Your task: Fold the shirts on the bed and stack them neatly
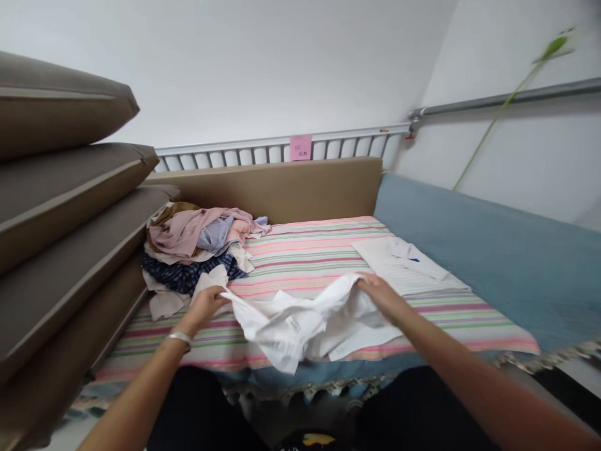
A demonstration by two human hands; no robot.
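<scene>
A white garment (300,326) hangs between my two hands over the front of a striped cloth (305,263). My left hand (209,304) is closed on its left end, a band on the wrist. At the other end, my right hand (375,291) pinches the fabric. The middle of the garment sags and is crumpled, with faint print on it. To the right, a folded white shirt (408,266) with a small blue mark lies flat on the striped cloth. A heap of clothes (201,235), pink, blue, brown and dark checked, is at the left.
Thick brown cushions (70,194) are stacked at the left. A long brown cushion (282,191) stands along the back, before a white radiator (235,153) with a pink note (300,148). Blue padding (493,250) borders the right side. A grey pipe (507,97) runs along the right wall.
</scene>
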